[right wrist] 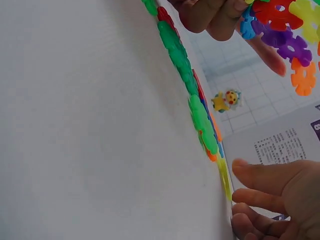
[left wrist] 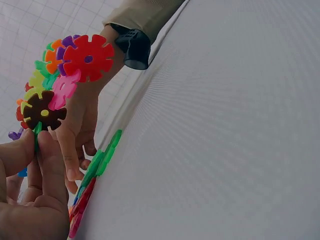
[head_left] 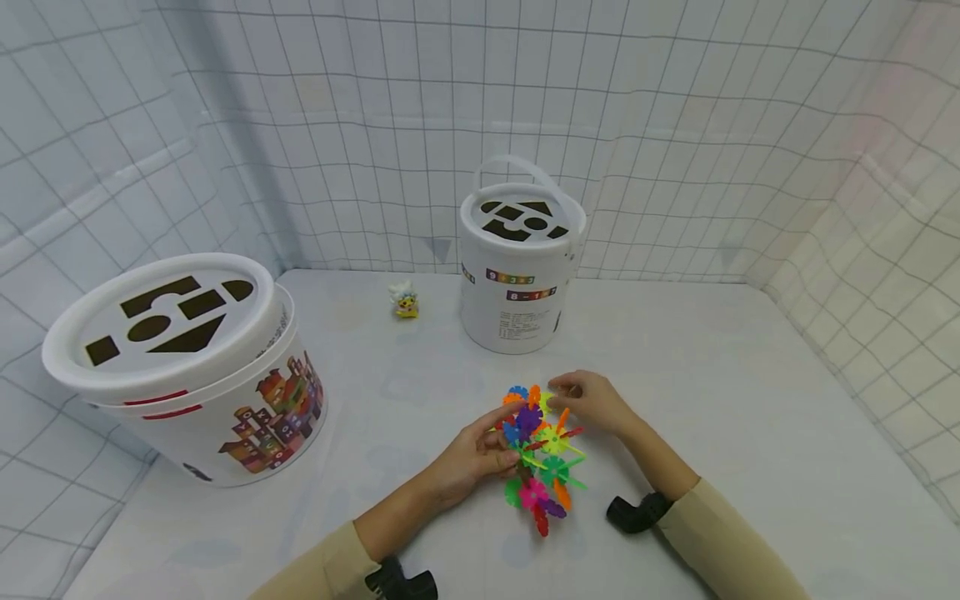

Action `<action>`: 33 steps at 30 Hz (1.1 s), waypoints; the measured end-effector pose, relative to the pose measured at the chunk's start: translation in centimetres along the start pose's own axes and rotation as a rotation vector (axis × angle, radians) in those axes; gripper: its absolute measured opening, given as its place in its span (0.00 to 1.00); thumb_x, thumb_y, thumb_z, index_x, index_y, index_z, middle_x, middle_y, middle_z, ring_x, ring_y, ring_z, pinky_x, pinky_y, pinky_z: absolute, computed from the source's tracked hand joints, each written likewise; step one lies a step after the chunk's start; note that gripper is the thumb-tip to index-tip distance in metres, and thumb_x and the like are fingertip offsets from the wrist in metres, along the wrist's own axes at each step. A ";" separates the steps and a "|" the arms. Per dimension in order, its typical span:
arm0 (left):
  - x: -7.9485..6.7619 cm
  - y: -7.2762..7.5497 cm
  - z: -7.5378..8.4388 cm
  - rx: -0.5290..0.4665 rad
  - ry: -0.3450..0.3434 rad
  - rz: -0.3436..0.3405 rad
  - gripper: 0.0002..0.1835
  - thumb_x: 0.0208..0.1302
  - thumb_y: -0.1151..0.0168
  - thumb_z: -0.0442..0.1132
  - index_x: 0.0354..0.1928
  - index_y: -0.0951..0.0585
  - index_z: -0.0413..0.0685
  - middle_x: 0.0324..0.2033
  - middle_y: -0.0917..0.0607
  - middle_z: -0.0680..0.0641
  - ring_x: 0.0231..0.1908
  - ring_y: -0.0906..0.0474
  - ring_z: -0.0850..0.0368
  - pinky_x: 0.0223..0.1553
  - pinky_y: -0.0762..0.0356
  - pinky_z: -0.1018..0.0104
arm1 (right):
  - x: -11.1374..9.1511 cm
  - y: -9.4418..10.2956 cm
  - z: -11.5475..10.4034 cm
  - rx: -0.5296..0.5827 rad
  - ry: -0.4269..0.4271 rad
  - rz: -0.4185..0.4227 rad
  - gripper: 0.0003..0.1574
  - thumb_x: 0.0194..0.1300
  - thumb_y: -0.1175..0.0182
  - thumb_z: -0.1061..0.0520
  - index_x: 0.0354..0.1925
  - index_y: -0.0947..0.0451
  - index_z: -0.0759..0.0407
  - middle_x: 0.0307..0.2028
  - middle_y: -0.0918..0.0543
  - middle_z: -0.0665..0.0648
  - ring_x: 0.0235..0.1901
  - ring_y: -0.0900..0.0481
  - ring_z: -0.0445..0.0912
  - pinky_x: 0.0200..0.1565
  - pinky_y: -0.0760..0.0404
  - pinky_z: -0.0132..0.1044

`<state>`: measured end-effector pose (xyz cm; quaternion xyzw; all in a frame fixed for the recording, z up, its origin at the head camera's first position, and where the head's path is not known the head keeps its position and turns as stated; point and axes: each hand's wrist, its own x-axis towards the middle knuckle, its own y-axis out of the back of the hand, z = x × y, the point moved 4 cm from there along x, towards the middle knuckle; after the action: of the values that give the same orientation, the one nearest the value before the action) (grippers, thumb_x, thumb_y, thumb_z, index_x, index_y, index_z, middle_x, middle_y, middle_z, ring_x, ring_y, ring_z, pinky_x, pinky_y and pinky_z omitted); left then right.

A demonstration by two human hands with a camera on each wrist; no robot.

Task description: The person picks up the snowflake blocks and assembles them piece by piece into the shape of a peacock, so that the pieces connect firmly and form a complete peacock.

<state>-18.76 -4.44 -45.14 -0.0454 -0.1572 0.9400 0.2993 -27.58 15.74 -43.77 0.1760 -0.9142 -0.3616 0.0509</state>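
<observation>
Head view: left hand (head_left: 468,458) and right hand (head_left: 592,402) pinching snowflake-disc cluster (head_left: 540,454) on table (head_left: 750,417). Left wrist: fingers (left wrist: 47,160) clamped on brown disc (left wrist: 42,112). Right wrist: fingers (right wrist: 265,177) curled near the edge. Probably light, rigid, joints easily popped; best held at the hub.

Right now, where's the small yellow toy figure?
In the head view the small yellow toy figure stands at the back of the table, just left of the smaller white bucket, apart from both hands.

We see a cluster of interlocked snowflake discs (head_left: 542,454) in red, orange, green, purple, pink and yellow, lying mostly flat near the tabletop's front edge, some discs apparently standing upright.
</observation>
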 end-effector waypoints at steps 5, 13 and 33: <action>0.0 0.1 -0.1 0.006 0.006 0.034 0.37 0.66 0.41 0.26 0.74 0.44 0.40 0.29 0.25 0.51 0.30 0.22 0.62 0.40 0.19 0.68 | 0.7 -0.4 -0.6 -0.060 0.025 -0.005 0.14 0.59 0.31 0.59 0.42 0.20 0.63 0.36 0.21 0.55 0.36 0.24 0.48 0.41 0.22 0.44; 0.1 0.2 -0.1 0.003 -0.014 0.028 0.38 0.67 0.42 0.27 0.76 0.45 0.47 0.31 0.23 0.49 0.30 0.23 0.61 0.40 0.18 0.66 | -0.7 0.4 -1.1 0.121 0.077 0.034 0.09 0.64 0.35 0.59 0.40 0.21 0.63 0.32 0.18 0.53 0.31 0.20 0.45 0.37 0.22 0.39; 0.0 0.3 0.0 -0.025 0.021 0.075 0.34 0.68 0.44 0.26 0.73 0.41 0.42 0.28 0.25 0.53 0.29 0.23 0.63 0.38 0.18 0.68 | -3.3 2.5 -4.2 0.316 0.282 -0.039 0.08 0.68 0.41 0.64 0.42 0.19 0.69 0.35 0.14 0.58 0.36 0.15 0.52 0.44 0.18 0.51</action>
<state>-18.90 -4.69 -45.29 -0.0646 -0.1639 0.9480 0.2650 -24.32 15.91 -38.91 0.2482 -0.9398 -0.1864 0.1431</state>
